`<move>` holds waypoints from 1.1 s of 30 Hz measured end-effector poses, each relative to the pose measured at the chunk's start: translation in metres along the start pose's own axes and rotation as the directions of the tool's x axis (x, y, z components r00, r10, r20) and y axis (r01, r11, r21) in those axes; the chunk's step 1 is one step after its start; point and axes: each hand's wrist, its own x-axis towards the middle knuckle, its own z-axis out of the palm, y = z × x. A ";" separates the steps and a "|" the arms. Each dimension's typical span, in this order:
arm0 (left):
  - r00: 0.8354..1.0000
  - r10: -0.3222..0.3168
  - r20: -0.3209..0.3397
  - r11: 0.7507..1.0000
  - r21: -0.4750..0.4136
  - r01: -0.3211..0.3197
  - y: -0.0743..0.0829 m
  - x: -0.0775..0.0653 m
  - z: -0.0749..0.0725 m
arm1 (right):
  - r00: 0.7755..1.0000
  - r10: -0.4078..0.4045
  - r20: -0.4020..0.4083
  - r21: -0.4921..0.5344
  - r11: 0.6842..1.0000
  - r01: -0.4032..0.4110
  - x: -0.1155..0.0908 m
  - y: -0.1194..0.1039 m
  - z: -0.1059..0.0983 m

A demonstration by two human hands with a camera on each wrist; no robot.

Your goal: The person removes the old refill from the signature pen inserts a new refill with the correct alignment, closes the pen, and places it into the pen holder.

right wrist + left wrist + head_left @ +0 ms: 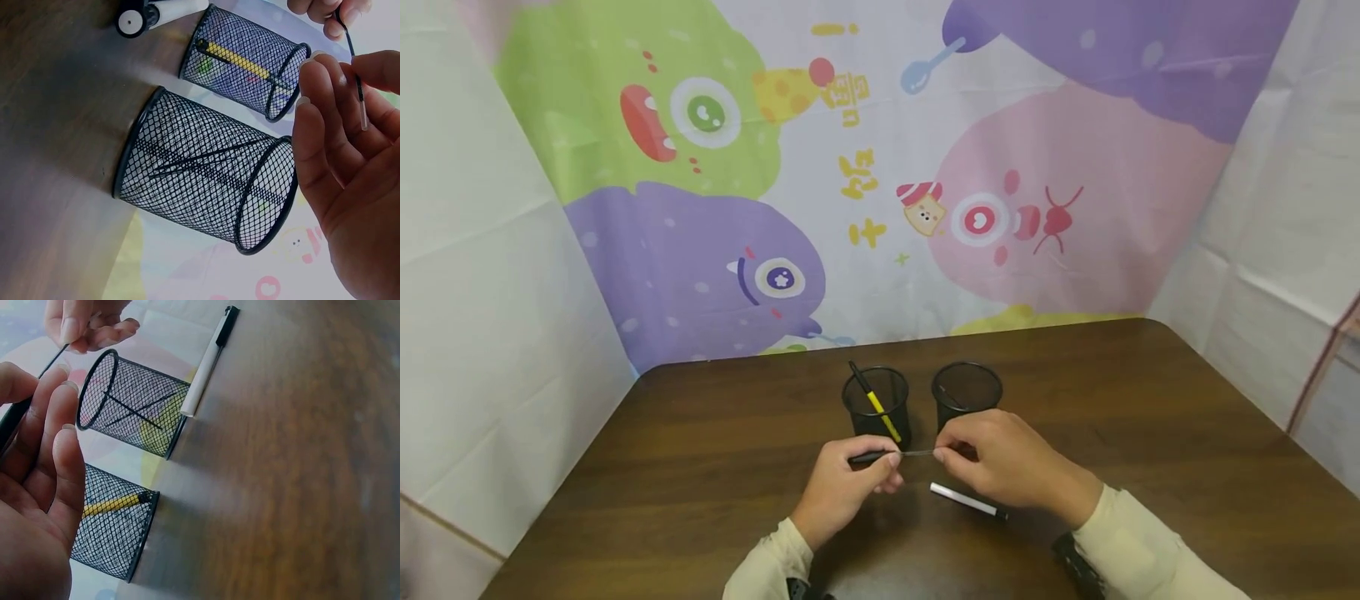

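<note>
My left hand (850, 479) grips a black pen barrel (867, 457) between thumb and fingers. From its end a thin dark refill (357, 78) runs across to my right hand (1000, 458), which pinches it between thumb and forefinger. A clear end of this refill pokes out past the right fingers in the right wrist view. Below the hands a white pen (964, 500) with a black end lies on the table. Just beyond the left hand is a black mesh pen holder (847, 404) with a yellow-and-black pen (874, 402) leaning in it.
A second mesh pen holder (194, 206), behind the right hand, has a few thin dark sticks (206, 156) inside. Both holders stand on a brown wooden table (700, 467). A cartoon-printed cloth (880, 292) hangs at the table's back edge, with pale sheets on either side.
</note>
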 end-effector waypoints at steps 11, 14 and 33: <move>1.000 -0.017 -0.003 1.000 -0.025 0.017 0.002 0.000 0.001 | 1.000 0.021 0.014 -0.020 1.000 -0.020 0.000 0.001 -0.002; 1.000 -0.012 -0.012 0.999 -0.030 0.011 0.003 -0.001 0.000 | 1.000 0.018 0.017 -0.019 1.000 -0.017 0.000 0.002 -0.002; 0.998 -0.048 -0.041 0.999 0.004 0.048 0.004 0.001 -0.002 | 1.000 -0.001 -0.011 -0.040 0.999 0.001 0.001 0.003 -0.007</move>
